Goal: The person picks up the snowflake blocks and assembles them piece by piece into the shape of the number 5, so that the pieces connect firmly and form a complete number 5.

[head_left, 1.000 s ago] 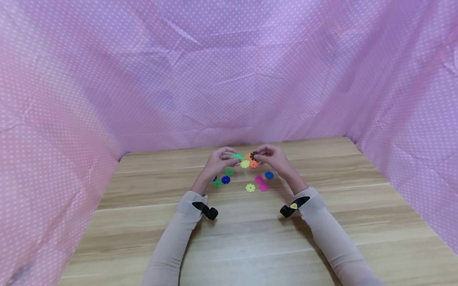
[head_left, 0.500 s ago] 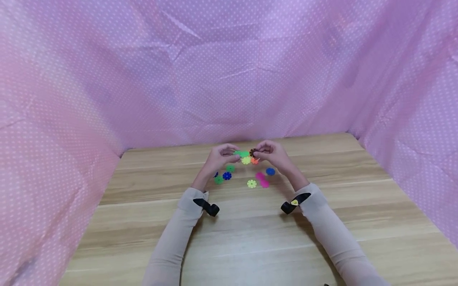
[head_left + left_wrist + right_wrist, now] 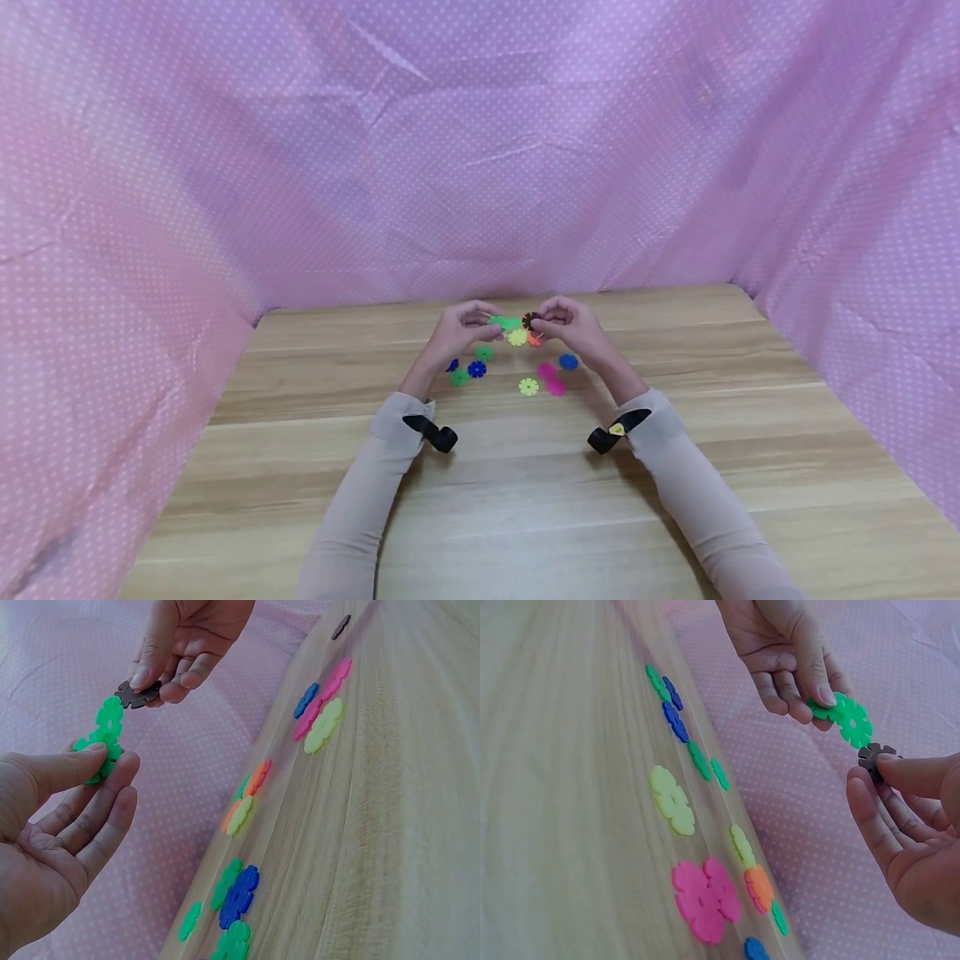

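The left hand [image 3: 49, 851] pinched joined green discs [image 3: 111, 711] between its fingers [image 3: 126, 769], the right hand [image 3: 922, 851] a brown disc [image 3: 868, 756] beside them.

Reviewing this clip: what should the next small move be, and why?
Probably, the right hand should line up a slot of the dark brown disc with the green discs and press gently. It pinches the dark brown disc, the left hand pinches the green discs, and their notched edges look close; whether they interlock is unclear.
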The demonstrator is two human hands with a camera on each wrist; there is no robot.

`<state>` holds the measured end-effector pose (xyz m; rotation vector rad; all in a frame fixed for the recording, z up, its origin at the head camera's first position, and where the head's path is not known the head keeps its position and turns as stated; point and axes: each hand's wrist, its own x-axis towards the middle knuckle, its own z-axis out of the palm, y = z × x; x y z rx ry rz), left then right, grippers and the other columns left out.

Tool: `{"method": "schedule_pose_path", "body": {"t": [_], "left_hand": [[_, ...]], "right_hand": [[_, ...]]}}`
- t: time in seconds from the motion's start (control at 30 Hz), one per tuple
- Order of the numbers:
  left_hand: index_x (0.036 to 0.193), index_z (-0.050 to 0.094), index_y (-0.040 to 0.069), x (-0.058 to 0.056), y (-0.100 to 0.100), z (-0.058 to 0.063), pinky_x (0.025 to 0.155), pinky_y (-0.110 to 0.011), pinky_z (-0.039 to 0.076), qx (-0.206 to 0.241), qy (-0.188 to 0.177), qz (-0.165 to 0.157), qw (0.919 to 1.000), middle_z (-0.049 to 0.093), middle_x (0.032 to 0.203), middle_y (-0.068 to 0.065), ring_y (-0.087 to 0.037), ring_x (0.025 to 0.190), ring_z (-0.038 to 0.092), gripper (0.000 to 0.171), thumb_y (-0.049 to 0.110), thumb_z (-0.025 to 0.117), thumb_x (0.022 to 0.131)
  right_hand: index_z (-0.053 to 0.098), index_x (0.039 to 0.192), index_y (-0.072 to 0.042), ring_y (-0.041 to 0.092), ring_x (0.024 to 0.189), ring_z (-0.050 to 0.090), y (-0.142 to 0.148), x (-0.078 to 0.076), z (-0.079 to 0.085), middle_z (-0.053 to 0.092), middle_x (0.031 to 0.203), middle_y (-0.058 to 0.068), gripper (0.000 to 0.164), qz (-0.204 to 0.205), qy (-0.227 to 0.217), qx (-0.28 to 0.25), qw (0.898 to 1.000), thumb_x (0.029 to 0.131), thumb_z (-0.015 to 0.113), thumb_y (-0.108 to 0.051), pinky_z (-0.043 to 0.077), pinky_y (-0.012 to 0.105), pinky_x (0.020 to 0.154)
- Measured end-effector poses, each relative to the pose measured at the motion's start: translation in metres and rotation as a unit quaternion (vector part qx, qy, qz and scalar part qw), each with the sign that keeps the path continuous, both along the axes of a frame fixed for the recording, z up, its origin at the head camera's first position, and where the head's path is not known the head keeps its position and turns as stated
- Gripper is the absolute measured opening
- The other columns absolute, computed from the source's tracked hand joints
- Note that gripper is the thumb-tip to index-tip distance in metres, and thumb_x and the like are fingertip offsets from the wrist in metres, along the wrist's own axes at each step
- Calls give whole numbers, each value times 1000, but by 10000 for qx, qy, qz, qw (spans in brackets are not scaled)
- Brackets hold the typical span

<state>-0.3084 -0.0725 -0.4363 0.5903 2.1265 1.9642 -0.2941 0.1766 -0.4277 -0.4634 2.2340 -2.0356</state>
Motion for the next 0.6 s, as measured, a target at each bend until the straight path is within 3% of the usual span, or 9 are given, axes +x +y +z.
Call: {"method": "schedule_pose_path", "body": {"t": [0.2,0.43,0.6], "left_hand": [[120,68,2,-1,-2,0,101,-62,53,-15,-97,97,9999,74,102,-21,-17,87,75,24,7,70,96],[121,67,0,1,-3,-1,99,-61,54,-80,-68,80,9999,72,107,-28,-41,100,73,26,5,70,96],[125,65,-2,1,-2,-1,99,-62,54,-93,-109,71,9999,72,108,-27,-45,103,71,30,6,69,96]], "right_hand": [[58,110,10,11,81,73,-3,-2,-1,75,88,-4,21,21,-36,-21,10000,96,68,-1,63,26,77],[57,109,11,9,80,73,-5,-1,-4,75,88,-5,20,72,-22,-128,9999,96,67,-1,63,26,77],[58,110,11,11,79,73,-4,-1,-3,75,87,-4,22,63,-43,-68,9999,96,68,-3,64,32,78]]}}
